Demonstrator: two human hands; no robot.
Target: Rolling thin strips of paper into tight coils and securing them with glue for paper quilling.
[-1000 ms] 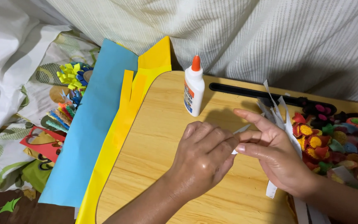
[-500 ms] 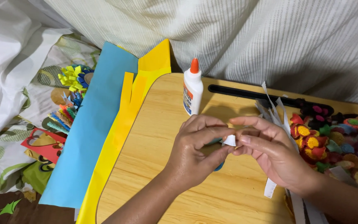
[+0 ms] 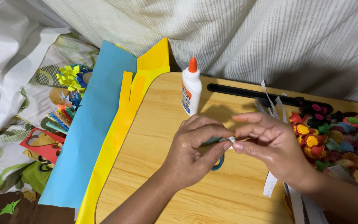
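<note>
My left hand (image 3: 193, 151) and my right hand (image 3: 270, 145) meet above the wooden table (image 3: 146, 166). Both pinch a small rolled white paper strip (image 3: 230, 140) between fingertips. Under my left hand lies a blue scissors handle (image 3: 218, 165), mostly hidden. More white paper strips (image 3: 270, 184) lie below and behind my right hand. A white glue bottle with an orange cap (image 3: 191, 88) stands upright just beyond my hands.
A pile of colourful paper flowers (image 3: 336, 141) covers the table's right side. Blue paper (image 3: 92, 124) and yellow paper (image 3: 125, 120) sheets hang over the left edge. Fringed paper pieces (image 3: 69, 93) and red cut-outs (image 3: 42, 143) lie on patterned cloth at left. A black slot (image 3: 245, 91) runs along the far edge.
My hands came together from flat on the table and now pinch the white strip, rolling it tighter between the fingertips.
</note>
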